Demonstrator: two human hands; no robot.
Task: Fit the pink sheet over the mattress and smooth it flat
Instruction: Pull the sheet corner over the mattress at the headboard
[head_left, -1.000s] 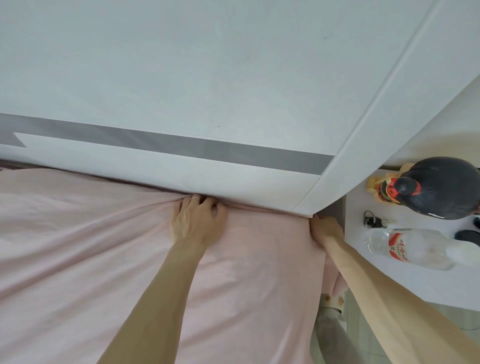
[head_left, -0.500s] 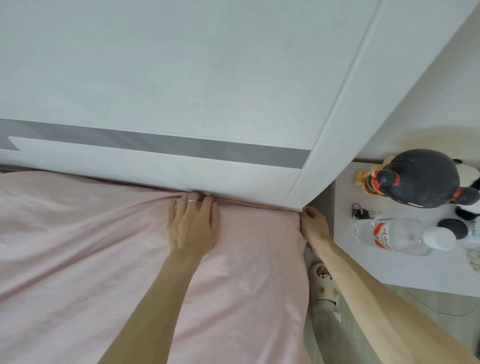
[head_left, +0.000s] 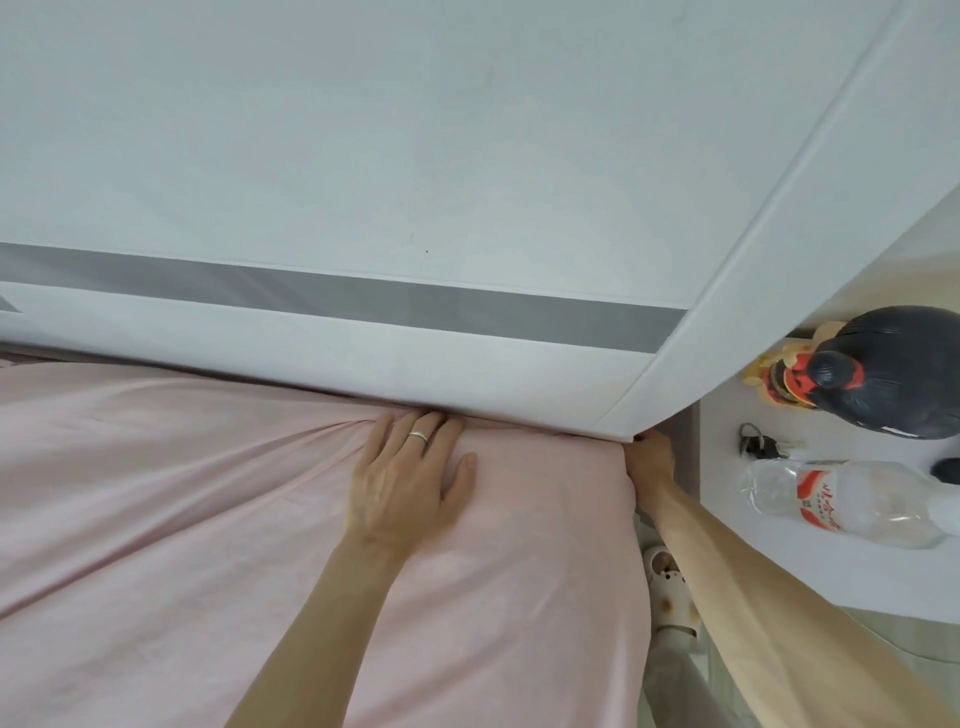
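Observation:
The pink sheet (head_left: 182, 519) covers the mattress up to the white headboard (head_left: 363, 374), with long creases fanning left from the top right corner. My left hand (head_left: 410, 483), a ring on one finger, lies flat with spread fingers on the sheet, fingertips at the gap under the headboard. My right hand (head_left: 649, 462) is at the mattress's top right corner, fingers curled around the sheet's edge and partly hidden behind the corner. The mattress itself is hidden under the sheet.
A white bedside table (head_left: 727, 561) stands close on the right with a clear plastic bottle (head_left: 852, 504) lying on it, keys (head_left: 758, 447) and a dark round figurine (head_left: 883, 374). A pale slipper (head_left: 667, 587) shows in the narrow gap between bed and table.
My left hand has opened from bunched fingers at the headboard gap to a flat palm on the sheet. My right hand stays at the corner. The view has shifted slightly.

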